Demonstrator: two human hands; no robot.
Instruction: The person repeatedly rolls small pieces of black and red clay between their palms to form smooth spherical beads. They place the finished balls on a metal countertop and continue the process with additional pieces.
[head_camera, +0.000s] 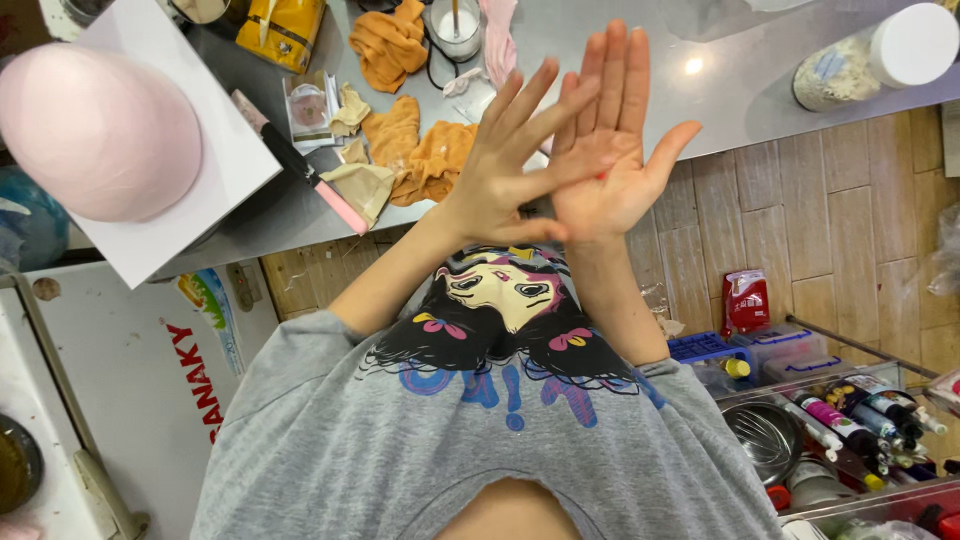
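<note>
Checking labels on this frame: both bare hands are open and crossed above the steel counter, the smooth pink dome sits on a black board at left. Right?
One detail is off. In the head view the smooth pink dome sits on a white board, not a black one. The rest holds: the left hand and right hand are open, empty and crossed above the steel counter.
</note>
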